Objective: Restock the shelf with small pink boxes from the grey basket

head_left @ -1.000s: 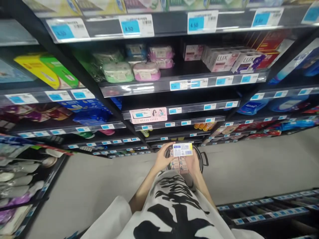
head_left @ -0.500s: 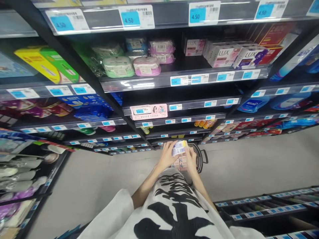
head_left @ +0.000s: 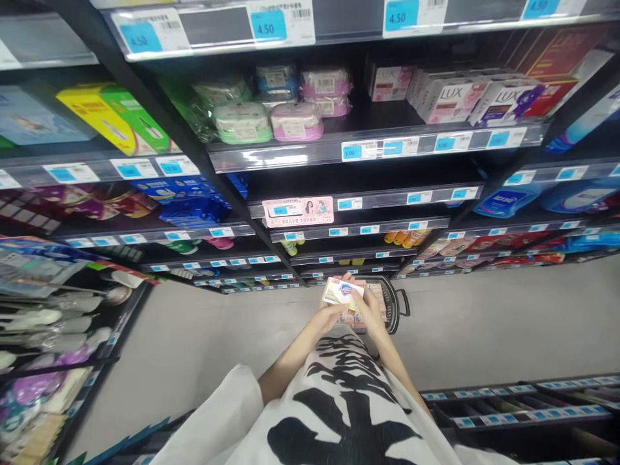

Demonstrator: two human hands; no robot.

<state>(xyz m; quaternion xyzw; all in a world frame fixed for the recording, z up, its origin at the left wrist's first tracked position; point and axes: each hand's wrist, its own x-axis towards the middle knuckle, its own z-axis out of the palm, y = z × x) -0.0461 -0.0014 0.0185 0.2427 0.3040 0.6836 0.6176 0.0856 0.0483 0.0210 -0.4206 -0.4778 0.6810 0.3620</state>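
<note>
At the upper centre of the frame I face a dark shelf [head_left: 371, 119] bearing wrapped green cases [head_left: 242, 124] and pink cases [head_left: 296, 123], a blue case [head_left: 276, 79] behind them, then LUX boxes [head_left: 453, 102] and, farther right, red boxes [head_left: 552, 95]. On my upper-left shelf [head_left: 104, 169] a yellow box [head_left: 99, 123] and a green box [head_left: 138, 119] lie side by side; blue packets [head_left: 186, 208] lie on the next shelf down [head_left: 155, 237]. At the right I see blue bottles [head_left: 508, 199] on a shelf [head_left: 518, 229], and near the centre orange bottles [head_left: 407, 238] on a low shelf [head_left: 354, 257]. Grey floor [head_left: 484, 316] spreads below, and at the lower centre my black basket [head_left: 396, 303] holds pink boxes [head_left: 381, 300]
</note>
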